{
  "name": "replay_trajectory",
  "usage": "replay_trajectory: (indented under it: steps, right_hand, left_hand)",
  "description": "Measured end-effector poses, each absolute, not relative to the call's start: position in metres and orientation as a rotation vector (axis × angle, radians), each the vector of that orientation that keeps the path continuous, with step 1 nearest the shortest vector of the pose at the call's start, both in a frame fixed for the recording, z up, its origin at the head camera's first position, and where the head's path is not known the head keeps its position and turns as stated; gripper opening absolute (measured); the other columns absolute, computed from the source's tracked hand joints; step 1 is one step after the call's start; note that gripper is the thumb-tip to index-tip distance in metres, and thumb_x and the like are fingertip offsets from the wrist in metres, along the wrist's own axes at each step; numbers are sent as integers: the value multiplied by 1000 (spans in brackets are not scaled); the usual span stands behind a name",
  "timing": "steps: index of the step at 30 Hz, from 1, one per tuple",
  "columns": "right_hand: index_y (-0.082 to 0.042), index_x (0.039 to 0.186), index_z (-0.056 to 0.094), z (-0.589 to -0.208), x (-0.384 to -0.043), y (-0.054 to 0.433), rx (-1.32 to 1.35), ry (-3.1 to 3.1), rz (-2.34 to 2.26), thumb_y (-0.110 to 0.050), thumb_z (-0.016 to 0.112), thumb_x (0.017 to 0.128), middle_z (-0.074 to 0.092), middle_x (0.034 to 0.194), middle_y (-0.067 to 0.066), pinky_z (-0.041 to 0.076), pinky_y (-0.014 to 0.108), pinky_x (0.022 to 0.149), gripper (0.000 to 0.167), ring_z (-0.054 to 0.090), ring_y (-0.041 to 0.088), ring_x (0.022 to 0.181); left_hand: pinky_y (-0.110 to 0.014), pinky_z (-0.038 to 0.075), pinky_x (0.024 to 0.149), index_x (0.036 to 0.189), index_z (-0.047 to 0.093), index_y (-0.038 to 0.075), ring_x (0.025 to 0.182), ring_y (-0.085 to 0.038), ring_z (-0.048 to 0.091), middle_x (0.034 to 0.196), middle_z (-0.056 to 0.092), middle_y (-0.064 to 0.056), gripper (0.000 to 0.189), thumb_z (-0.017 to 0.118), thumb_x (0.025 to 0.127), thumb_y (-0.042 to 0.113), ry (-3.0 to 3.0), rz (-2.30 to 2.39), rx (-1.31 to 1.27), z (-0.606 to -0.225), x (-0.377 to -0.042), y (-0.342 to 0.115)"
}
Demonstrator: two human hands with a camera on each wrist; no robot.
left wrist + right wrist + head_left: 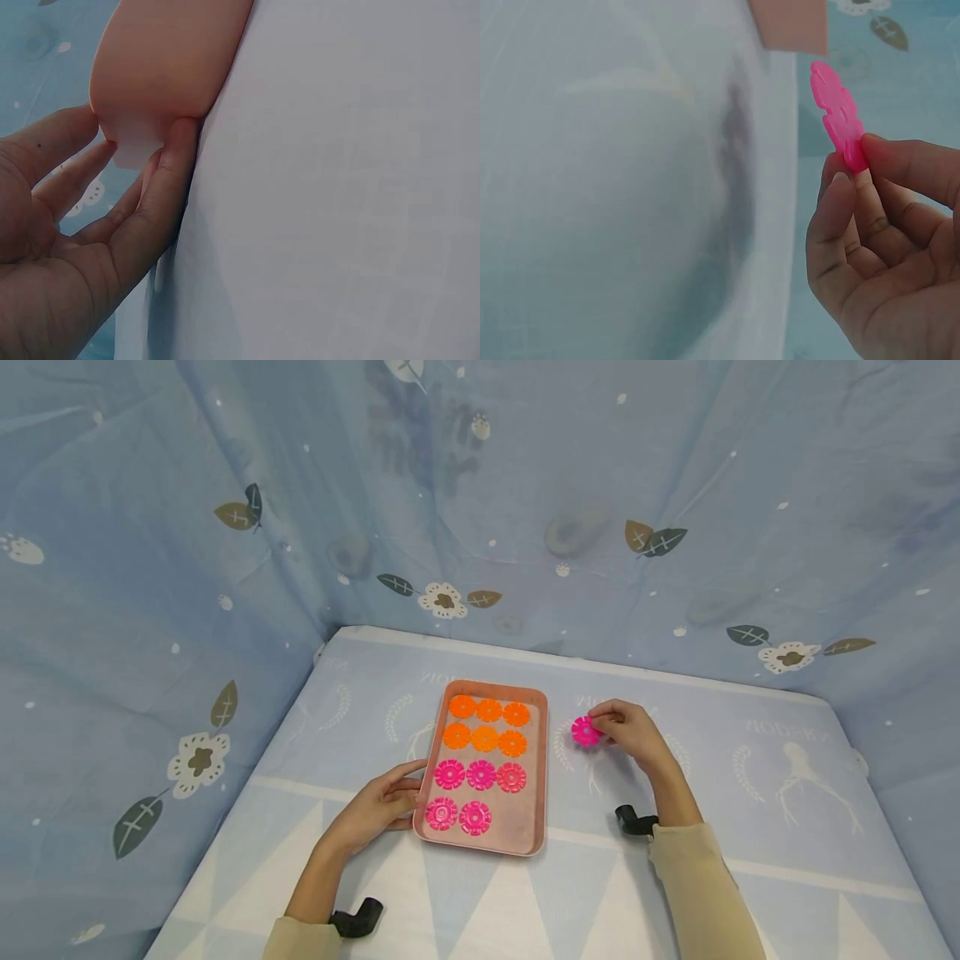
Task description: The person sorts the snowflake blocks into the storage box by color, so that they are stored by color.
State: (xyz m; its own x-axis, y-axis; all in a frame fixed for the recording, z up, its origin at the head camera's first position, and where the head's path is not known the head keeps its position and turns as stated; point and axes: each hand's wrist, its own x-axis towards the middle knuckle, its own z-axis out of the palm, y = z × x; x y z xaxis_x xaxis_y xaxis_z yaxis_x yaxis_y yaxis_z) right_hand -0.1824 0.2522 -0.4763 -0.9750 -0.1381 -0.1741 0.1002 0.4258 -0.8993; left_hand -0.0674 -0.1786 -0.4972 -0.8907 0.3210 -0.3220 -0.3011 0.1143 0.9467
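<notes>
A shallow pink tray lies on the table with toothed, flower-shaped plastic discs in rows. Two rows of orange discs fill its far half. Pink discs make up the nearer rows, the nearest holding two at the left. My left hand holds the tray's left edge between thumb and fingers; in the left wrist view its fingertips meet the tray wall. To the right of the tray, my right hand pinches a pink disc by its edge, raised above the table.
A pale blue and white patterned cloth covers the table. Blue floral fabric hangs round the back and sides. Black wrist-worn fittings show near both sleeves.
</notes>
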Motion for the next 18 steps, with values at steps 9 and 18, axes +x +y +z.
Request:
replay_trajectory:
  steps: [9,18]
  right_hand:
    - [4,112,66,-450,-169,231,-168,2435,-1622,-6,61,99,67,100,17,56,42,75,17,62,24,85]
    - [2,113,67,-440,-159,210,-249,2437,-1604,-9,63,99,66,103,16,58,37,72,18,63,29,85]
  left_hand:
    - [-43,57,83,153,42,15,112,-35,62,134,52,-22,59,65,99,13,1935,1828,36,-499,-67,-179]
    - [-44,57,84,152,42,13,113,-37,61,134,52,-24,58,65,99,13,1939,1828,50,-498,-66,-179]
